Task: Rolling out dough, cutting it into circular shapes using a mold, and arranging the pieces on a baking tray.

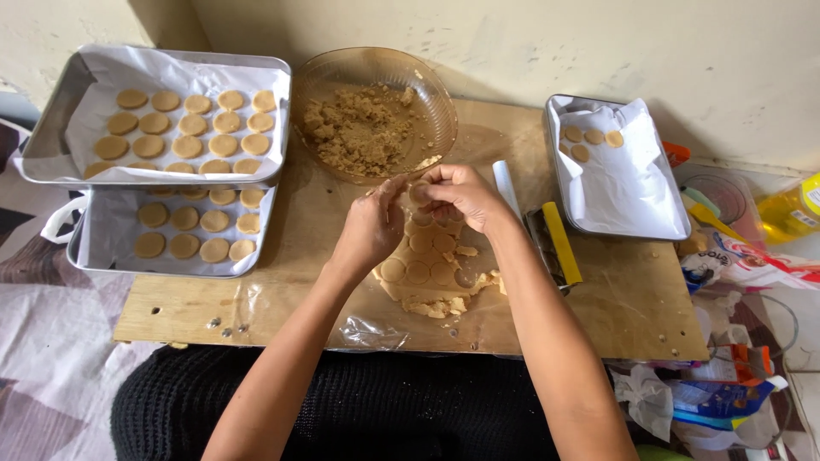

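A wooden board point(632, 316) lies across the work area with a clear plastic sheet point(367, 329) spread over it. At the far left two metal trays point(51, 149) lined with white paper are stacked, both filled with rows of round tan biscuits point(188, 124). A brown glass bowl point(376, 68) holds crumbly filling point(359, 132). To the right stands a third tray point(675, 224) with four biscuits, beside it a yellow-handled tool point(561, 243) and assorted packets point(735, 265).

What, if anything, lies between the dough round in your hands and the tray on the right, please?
Between the dough round and the right tray lie a white strip and a yellow-handled tool on the board; nothing tall blocks a lifted path.
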